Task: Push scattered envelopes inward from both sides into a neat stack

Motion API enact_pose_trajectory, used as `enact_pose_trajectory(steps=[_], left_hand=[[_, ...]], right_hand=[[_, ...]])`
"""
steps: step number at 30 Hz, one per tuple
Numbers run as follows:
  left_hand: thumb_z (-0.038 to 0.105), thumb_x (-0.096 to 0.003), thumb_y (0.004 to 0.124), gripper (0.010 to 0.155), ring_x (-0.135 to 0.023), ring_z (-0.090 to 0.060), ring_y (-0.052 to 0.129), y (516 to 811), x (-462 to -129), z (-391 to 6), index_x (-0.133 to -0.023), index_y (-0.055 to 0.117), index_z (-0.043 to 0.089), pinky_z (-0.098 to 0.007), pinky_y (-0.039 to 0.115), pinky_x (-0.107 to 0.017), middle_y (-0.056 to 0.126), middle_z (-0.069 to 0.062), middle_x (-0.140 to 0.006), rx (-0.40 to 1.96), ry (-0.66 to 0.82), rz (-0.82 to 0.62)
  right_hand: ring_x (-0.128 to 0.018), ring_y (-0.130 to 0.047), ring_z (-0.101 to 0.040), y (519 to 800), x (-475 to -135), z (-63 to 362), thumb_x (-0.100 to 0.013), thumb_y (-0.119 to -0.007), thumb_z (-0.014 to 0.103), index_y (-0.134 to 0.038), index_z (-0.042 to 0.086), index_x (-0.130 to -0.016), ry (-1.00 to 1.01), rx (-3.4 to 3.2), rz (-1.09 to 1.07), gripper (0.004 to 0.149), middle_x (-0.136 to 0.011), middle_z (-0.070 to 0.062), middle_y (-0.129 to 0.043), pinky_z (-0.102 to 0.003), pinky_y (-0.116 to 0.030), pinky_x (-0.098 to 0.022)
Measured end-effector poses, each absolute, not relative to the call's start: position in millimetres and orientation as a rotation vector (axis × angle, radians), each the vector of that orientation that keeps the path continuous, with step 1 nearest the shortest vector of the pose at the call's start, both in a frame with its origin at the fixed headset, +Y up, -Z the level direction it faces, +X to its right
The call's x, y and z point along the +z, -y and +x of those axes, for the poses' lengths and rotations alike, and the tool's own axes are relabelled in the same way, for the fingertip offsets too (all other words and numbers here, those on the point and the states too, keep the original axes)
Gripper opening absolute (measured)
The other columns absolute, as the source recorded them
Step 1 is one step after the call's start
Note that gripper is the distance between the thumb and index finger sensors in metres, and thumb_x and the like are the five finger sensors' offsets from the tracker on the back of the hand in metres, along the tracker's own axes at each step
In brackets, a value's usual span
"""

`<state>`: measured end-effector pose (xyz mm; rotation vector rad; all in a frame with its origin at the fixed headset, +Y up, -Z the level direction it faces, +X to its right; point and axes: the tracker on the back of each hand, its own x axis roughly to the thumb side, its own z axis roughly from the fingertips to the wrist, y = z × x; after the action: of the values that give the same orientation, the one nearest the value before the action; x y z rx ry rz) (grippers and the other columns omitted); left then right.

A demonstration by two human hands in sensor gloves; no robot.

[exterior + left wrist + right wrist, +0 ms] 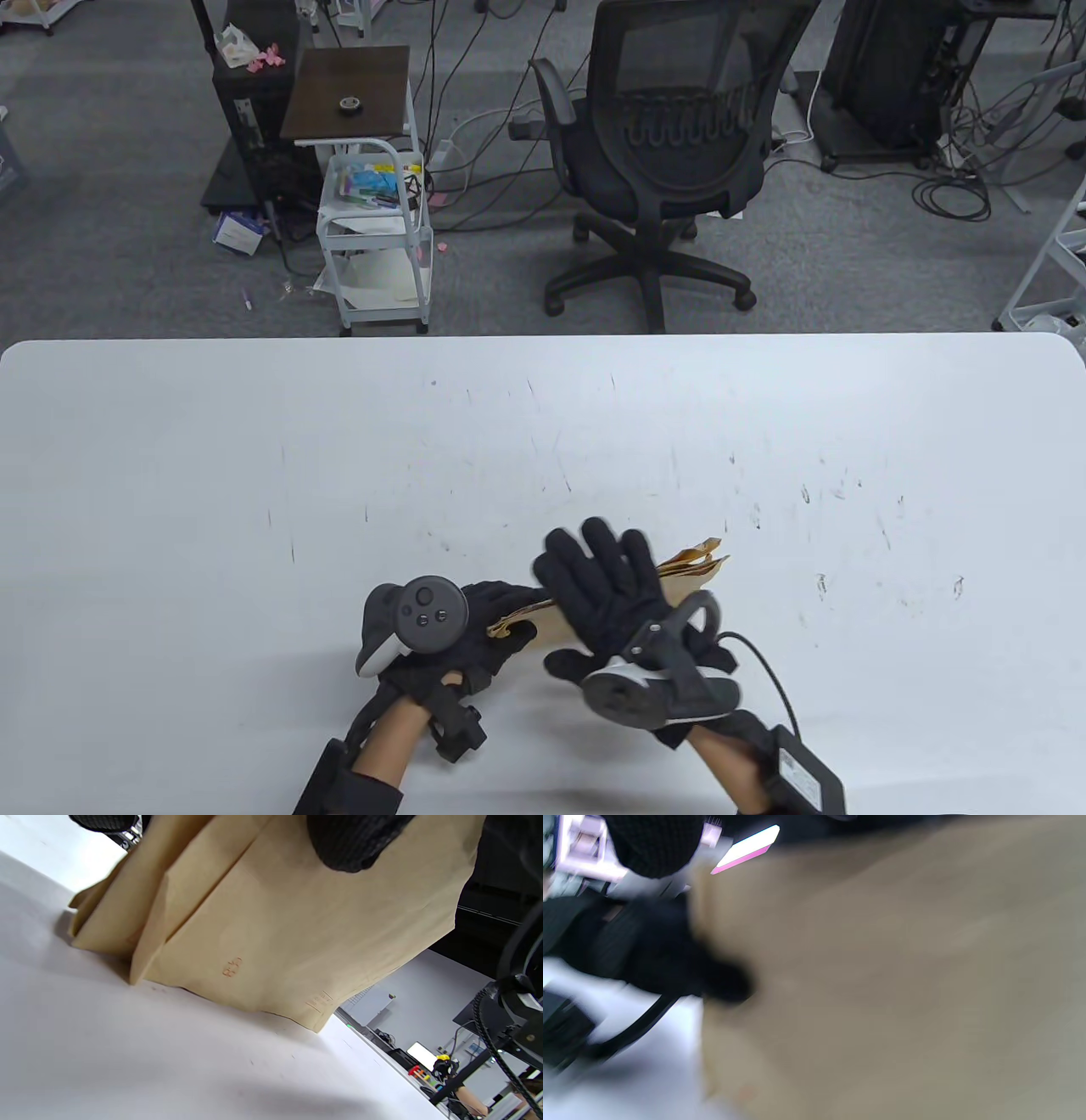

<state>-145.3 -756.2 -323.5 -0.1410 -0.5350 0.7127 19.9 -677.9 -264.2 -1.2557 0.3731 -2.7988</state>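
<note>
Several brown paper envelopes point(697, 569) form a stack near the table's front edge, between my hands. In the left wrist view the envelopes point(271, 933) stand tilted with their lower edge on the white table point(127, 1052). My left hand point(484, 624) grips the stack's left end, and one of its fingertips point(352, 840) presses on the front face. My right hand point(607, 586) lies with spread fingers flat against the stack from the right. The right wrist view is blurred and filled by the envelopes point(903, 984).
The white table point(254, 475) stretches wide to the left, right and far side of the hands. A black office chair point(670, 144) and a small white cart point(377, 229) stand on the floor beyond the far edge.
</note>
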Motion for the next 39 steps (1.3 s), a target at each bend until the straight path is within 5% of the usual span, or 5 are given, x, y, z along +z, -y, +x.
enact_pose_trajectory(steps=[13,18,24,33,39], left_hand=[[0.041,-0.048,0.077,0.047,-0.1,-0.046,0.074,757,-331,-154,-0.094,0.082,0.032,-0.068,0.053,-0.074,0.088,-0.005,-0.1,0.764,0.527,-0.221],[0.039,-0.0479,0.076,0.046,-0.1,-0.046,0.074,757,-334,-160,-0.093,0.083,0.031,-0.068,0.053,-0.074,0.088,-0.004,-0.1,0.799,0.523,-0.217],[0.04,-0.0493,0.076,0.049,-0.102,-0.048,0.07,766,-339,-174,-0.097,0.078,0.03,-0.071,0.05,-0.074,0.082,-0.007,-0.105,0.884,0.541,-0.295],[0.042,-0.0485,0.077,0.049,-0.102,-0.047,0.069,735,-328,-171,-0.096,0.078,0.03,-0.071,0.05,-0.074,0.081,-0.008,-0.105,0.965,0.549,-0.046],[0.044,-0.0498,0.072,0.047,-0.099,-0.048,0.072,757,-329,-160,-0.094,0.08,0.03,-0.071,0.051,-0.072,0.083,-0.01,-0.103,0.751,0.479,-0.161]], right_hand=[[-0.101,-0.058,-0.046,678,-312,125,-0.044,-0.073,0.05,-0.045,0.02,-0.107,-0.435,-2.909,-0.693,0.074,-0.113,-0.014,-0.062,-0.074,-0.041,-0.069],[-0.1,-0.054,-0.053,681,-323,188,-0.039,-0.079,0.053,-0.021,-0.003,-0.108,-0.698,-3.416,-0.633,0.106,-0.115,-0.028,-0.043,-0.075,-0.044,-0.067],[-0.099,-0.038,-0.064,739,-347,208,-0.046,-0.084,0.04,-0.005,-0.008,-0.105,0.472,-3.954,-0.944,0.109,-0.115,-0.032,-0.025,-0.079,-0.035,-0.065],[-0.07,-0.093,-0.038,697,-328,175,-0.045,-0.081,0.032,-0.075,0.016,-0.085,-0.567,-3.835,-0.727,0.043,-0.077,-0.007,-0.095,-0.07,-0.06,-0.062],[-0.072,-0.09,-0.043,742,-338,178,-0.047,-0.077,0.04,-0.07,0.012,-0.087,-0.005,-3.605,-0.406,0.05,-0.079,-0.011,-0.091,-0.076,-0.053,-0.06]])
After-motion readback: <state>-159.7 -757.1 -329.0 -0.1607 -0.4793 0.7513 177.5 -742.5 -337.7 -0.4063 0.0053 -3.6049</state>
